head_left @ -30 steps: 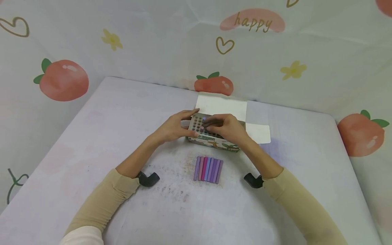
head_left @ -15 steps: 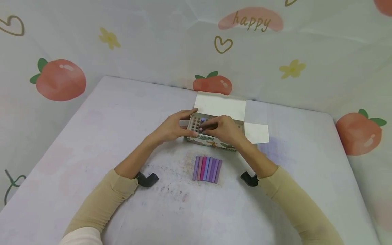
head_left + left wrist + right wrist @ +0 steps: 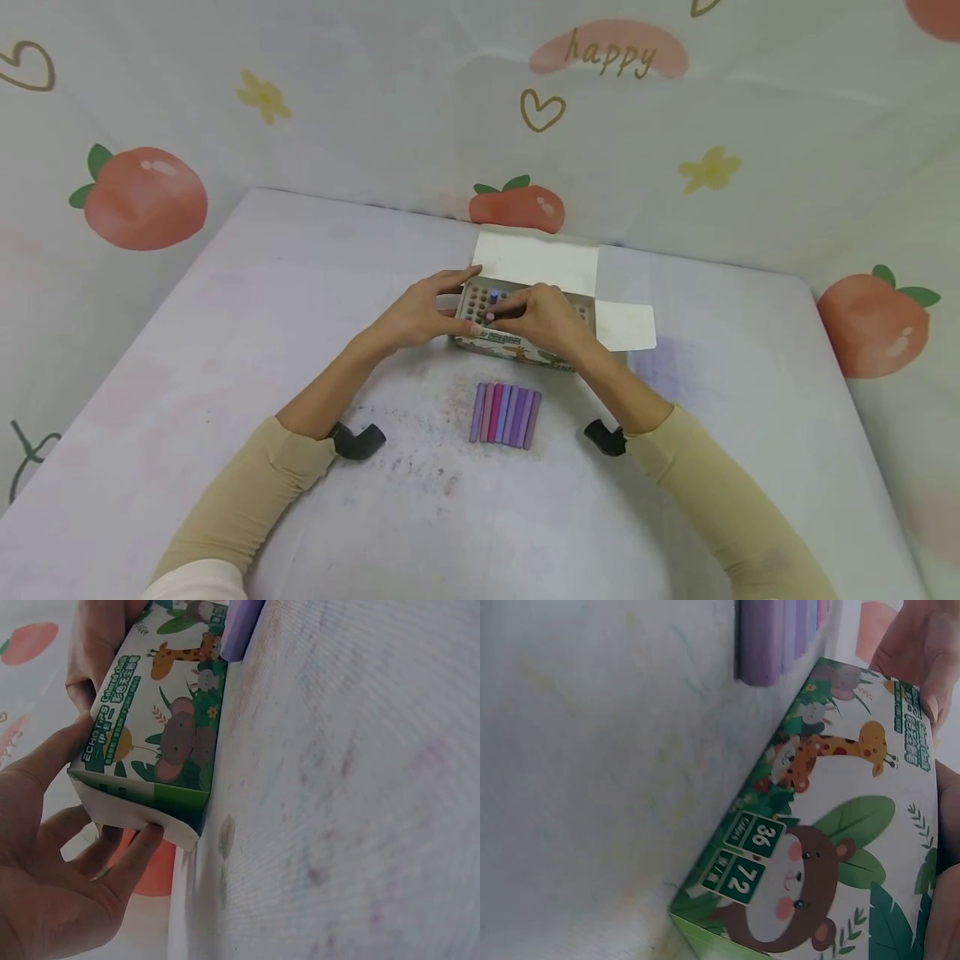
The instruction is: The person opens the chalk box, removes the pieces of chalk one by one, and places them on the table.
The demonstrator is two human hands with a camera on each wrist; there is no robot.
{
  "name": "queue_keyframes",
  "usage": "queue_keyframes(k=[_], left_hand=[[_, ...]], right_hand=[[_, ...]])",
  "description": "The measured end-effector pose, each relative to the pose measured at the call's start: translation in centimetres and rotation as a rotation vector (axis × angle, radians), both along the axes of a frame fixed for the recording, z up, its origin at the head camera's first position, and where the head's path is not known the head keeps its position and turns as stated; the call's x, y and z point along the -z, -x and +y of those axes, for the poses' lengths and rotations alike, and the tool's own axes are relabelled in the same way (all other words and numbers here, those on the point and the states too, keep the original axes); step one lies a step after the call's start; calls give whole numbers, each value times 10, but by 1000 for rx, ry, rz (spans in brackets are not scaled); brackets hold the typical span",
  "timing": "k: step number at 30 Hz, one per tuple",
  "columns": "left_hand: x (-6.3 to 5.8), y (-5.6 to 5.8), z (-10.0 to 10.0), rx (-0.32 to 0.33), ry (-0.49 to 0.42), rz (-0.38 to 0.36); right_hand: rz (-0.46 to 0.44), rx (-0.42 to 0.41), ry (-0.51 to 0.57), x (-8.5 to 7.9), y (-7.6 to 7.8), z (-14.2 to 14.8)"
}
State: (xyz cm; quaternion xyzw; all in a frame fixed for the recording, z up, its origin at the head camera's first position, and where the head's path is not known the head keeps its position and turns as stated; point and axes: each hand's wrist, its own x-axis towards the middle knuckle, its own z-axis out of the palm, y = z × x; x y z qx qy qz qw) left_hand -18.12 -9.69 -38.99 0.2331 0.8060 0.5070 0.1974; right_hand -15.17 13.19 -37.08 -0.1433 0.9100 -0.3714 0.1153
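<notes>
A chalk box (image 3: 517,347) with animal pictures stands with its lid folded back, showing a holed grey tray (image 3: 476,303). My left hand (image 3: 412,315) grips the box's left end, thumb at the front edge and fingers around the far side. Over the tray, my right hand (image 3: 546,318) has its fingertips at a pinkish chalk stick (image 3: 490,317) that stands up from a hole, and seems to pinch it. A blue-violet chalk stick (image 3: 493,296) stands upright behind it. The right palm hides much of the tray.
In front of the box lies a row of several purple, pink and blue chalk sticks (image 3: 505,415). The white lid flap (image 3: 536,258) leans back and a side flap (image 3: 626,326) spreads right. Black wrist mounts (image 3: 358,442) sit under the forearms.
My right hand has shifted slightly left and closer over the pinkish stick, while the blue-violet stick has come into fuller view. My left hand keeps its grip on the box.
</notes>
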Motion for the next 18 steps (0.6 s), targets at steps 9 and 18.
queue_keyframes(k=[9,18], left_hand=[[3,0,0,-9,-16,13],[2,1,0,-5,-19,7]], right_hand=[[91,-1,7,5,-3,2],[258,-1,48,6,-7,1]])
